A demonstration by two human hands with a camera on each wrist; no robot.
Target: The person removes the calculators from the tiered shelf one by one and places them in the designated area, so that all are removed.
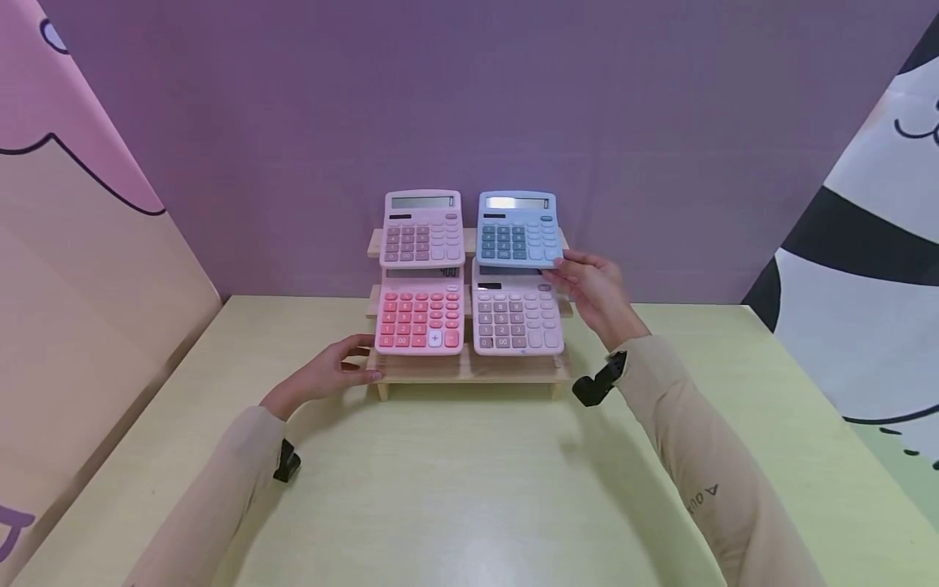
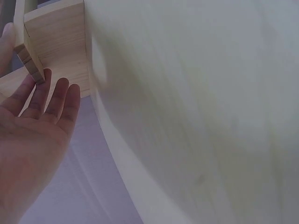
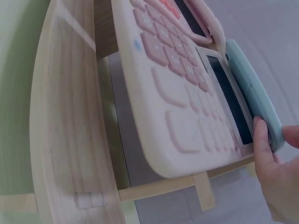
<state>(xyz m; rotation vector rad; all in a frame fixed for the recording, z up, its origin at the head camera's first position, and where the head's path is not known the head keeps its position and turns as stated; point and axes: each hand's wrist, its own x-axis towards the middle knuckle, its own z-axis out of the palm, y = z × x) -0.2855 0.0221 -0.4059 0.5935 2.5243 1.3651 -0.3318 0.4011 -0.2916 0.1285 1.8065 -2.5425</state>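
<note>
A blue calculator (image 1: 518,231) leans at the upper right of a wooden tiered rack (image 1: 473,372). My right hand (image 1: 596,295) pinches its lower right corner, thumb above and fingers beneath, as the calculator's edge (image 3: 256,93) shows in the right wrist view. Below it stands a pale pink calculator (image 1: 517,319). On the left side a lilac-pink calculator (image 1: 421,232) is above a pink one with coral keys (image 1: 420,314); the upper ones partly cover the lower displays. My left hand (image 1: 323,373) grips the rack's front left end, thumb and fingers on opposite sides of the board (image 2: 30,60).
The rack stands on a pale yellow-green table (image 1: 469,473), near its back edge. A purple wall (image 1: 469,106) rises behind it. Cartoon-printed panels (image 1: 858,269) flank the table. A black wrist camera (image 1: 600,381) is on the right cuff.
</note>
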